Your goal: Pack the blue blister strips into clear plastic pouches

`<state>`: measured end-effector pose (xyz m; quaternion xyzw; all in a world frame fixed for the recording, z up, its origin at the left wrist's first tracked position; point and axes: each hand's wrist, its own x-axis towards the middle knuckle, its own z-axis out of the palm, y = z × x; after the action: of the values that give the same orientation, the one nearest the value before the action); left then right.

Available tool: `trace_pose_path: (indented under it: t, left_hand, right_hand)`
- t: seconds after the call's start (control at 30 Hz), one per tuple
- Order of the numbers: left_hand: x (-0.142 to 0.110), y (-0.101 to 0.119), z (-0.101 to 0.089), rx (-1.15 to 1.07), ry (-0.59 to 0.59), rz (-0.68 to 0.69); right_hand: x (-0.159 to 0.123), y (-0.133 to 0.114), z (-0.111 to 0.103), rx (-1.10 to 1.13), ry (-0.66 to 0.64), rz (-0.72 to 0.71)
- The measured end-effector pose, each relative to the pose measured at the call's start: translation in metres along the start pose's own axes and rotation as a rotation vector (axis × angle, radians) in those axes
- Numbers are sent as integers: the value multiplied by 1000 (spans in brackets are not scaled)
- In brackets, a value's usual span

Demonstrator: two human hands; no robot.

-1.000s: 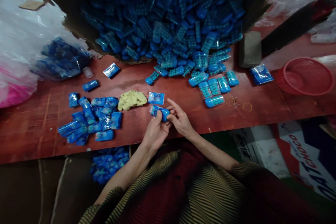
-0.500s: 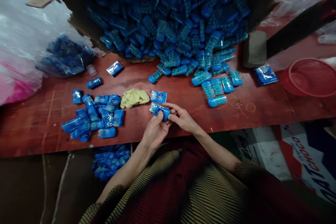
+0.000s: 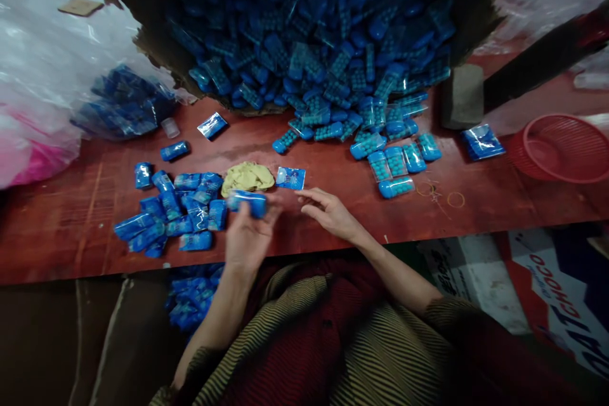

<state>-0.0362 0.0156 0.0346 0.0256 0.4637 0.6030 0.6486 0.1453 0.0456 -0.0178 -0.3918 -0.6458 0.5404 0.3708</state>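
Between the fingers of my left hand [image 3: 251, 231] is a small blue bottle [image 3: 248, 203] with a printed wrap, slightly blurred by motion. It hangs just in front of a crumpled yellow cloth [image 3: 247, 179]. My right hand [image 3: 329, 212] holds nothing, its fingers stretched out and apart over the red table [image 3: 328, 168]. Near its fingertips lies a flat blue printed sleeve [image 3: 290, 178]. Left of my left hand lies a cluster of blue wrapped bottles [image 3: 178, 226]. To the right, several clear bottles of light-blue balls with blue caps [image 3: 396, 163] lie in a group.
A large torn carton at the back spills a heap of blue-capped bottles [image 3: 309, 66]. A plastic bag of blue sleeves [image 3: 126, 101] sits at left. At right are a grey block [image 3: 464, 96], stacked sleeves [image 3: 482, 141], a red basket [image 3: 556, 152] and rubber bands [image 3: 455, 199].
My left hand has moved left with the bottle, away from my right hand. My right hand has let go of the bottle and opened, staying near the same place.
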Motion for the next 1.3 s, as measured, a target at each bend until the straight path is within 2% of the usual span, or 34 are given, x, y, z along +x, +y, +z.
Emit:
trace_pose_path:
  t: [0.07, 0.13, 0.17, 0.23, 0.33, 0.4, 0.47, 0.53, 0.63, 0.7, 0.8, 0.83, 0.87, 1.03, 1.17, 1.3]
  left_hand:
    - [4, 33, -15, -80, 98, 211]
    - [7, 55, -27, -100, 178, 328]
    - [7, 59, -30, -77, 207, 335]
    - [8, 51, -29, 11, 211, 226]
    - [10, 14, -18, 122, 145, -79]
    - [13, -12, -10, 158, 119, -160]
    - [17, -30, -5, 182, 91, -155]
    - [20, -39, -3, 204, 61, -124]
    - [24, -42, -2, 314, 35, -50]
    - [27, -39, -3, 489, 46, 121]
    - [36, -32, -6, 820, 62, 520]
    - [39, -31, -6, 903, 62, 606]
    - [42, -30, -7, 955, 59, 631]
    - [50, -42, -4, 870, 42, 397]
    - [51, -54, -4, 810, 31, 402]
    - [55, -56, -6, 778, 46, 393]
  right_hand:
    - [9, 0, -5, -257, 66, -12]
    - [23, 0, -7, -522, 73, 1]
    - [31, -1, -6, -647, 54, 20]
    - [47, -1, 0, -860, 5, 83]
    - [65, 0, 11, -1034, -30, 173]
    - [70, 2, 16, -1071, -40, 190]
    - [70, 5, 16, -1082, -48, 183]
    - [66, 6, 15, -1081, -39, 168]
    - [60, 8, 13, -1091, -22, 148]
    - [56, 10, 14, -1119, -23, 125]
    - [49, 14, 15, -1142, -28, 67]
    - [48, 16, 15, -1135, -28, 48]
    - [46, 17, 14, -1124, -25, 34]
    - [40, 18, 11, -1096, 23, 32]
    - [40, 15, 9, -1114, 6, 45]
    - [39, 17, 8, -1087, 48, 62]
